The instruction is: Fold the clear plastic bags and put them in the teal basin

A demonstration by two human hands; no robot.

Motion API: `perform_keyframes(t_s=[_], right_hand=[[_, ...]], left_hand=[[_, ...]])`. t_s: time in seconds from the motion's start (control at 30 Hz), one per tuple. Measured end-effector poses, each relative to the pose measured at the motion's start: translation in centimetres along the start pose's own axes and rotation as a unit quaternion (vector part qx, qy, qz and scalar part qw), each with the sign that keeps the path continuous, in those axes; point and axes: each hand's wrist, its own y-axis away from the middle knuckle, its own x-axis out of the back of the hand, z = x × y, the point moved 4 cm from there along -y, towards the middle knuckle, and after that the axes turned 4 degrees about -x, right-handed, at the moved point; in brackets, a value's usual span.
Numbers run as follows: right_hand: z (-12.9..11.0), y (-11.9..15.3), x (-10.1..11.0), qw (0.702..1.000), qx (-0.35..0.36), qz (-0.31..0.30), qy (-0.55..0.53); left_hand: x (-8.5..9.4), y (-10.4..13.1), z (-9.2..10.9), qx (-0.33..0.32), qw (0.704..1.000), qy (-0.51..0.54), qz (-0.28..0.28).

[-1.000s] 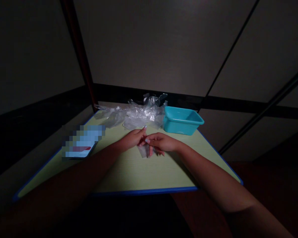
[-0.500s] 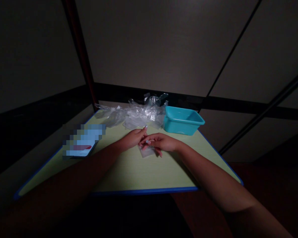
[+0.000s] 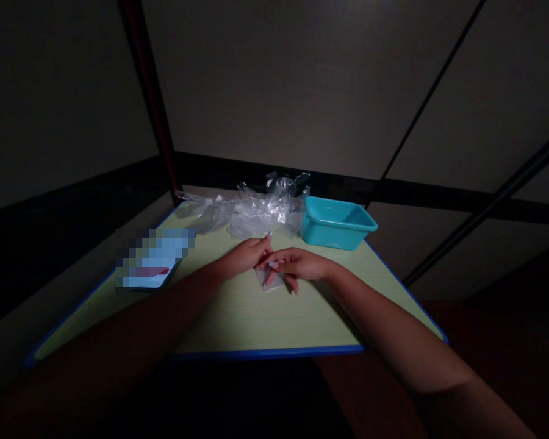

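A small, flat piece of clear plastic, which looks like a folded plastic bag (image 3: 265, 285), lies at the middle of the table under my hands. My left hand (image 3: 247, 253) is at its far left edge, thumb raised and fingers curled in; it appears to grip that edge, partly hidden. From the right, my right hand (image 3: 302, 265) reaches over the plastic with its thumb and fingers closed around its upper part. The fingertips of both hands meet there. Behind them a heap of crumpled clear plastic bags (image 3: 260, 210) spreads along the table's far side.
A turquoise plastic basket (image 3: 333, 236) stands at the far right of the yellow-green table (image 3: 256, 323), which has a blue edge. On the left lies a blurred-out flat device (image 3: 155, 262), perhaps a phone. Dark wall panels (image 3: 274, 91) rise behind the table.
My right fingers have shifted slightly over the plastic, and more of its near corner shows. My left hand has hardly moved.
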Motion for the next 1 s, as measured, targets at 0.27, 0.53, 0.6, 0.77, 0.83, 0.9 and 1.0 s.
perform_keyframes(t_s=[0.27, 0.53, 0.6, 0.77, 0.83, 0.9, 1.0], right_hand=[[0.39, -0.17, 0.21, 1.000, -0.004, 0.011, -0.008], [0.09, -0.01, 0.03, 1.000, 0.010, -0.006, -0.008], [-0.10, 0.05, -0.08, 1.000, 0.015, -0.011, -0.009], [-0.24, 0.05, -0.21, 0.999, 0.021, -0.014, -0.020], [-0.20, 0.03, -0.21, 0.999, 0.022, -0.012, -0.022], [-0.11, 0.02, -0.16, 1.000, 0.018, -0.006, -0.020], [0.04, -0.03, -0.09, 1.000, 0.010, 0.001, -0.017]], left_hand=[[-0.11, -0.01, 0.16, -0.001, 1.000, 0.006, 0.001], [-0.01, 0.04, 0.10, 0.013, 1.000, 0.017, 0.010], [-0.05, 0.09, 0.17, 0.016, 1.000, 0.018, 0.005], [-0.10, 0.15, 0.31, 0.015, 1.000, 0.018, 0.001], [-0.11, 0.17, 0.35, 0.014, 1.000, 0.018, 0.003], [-0.11, 0.18, 0.42, 0.007, 1.000, 0.010, 0.005], [-0.07, 0.17, 0.45, -0.008, 1.000, -0.010, 0.007]])
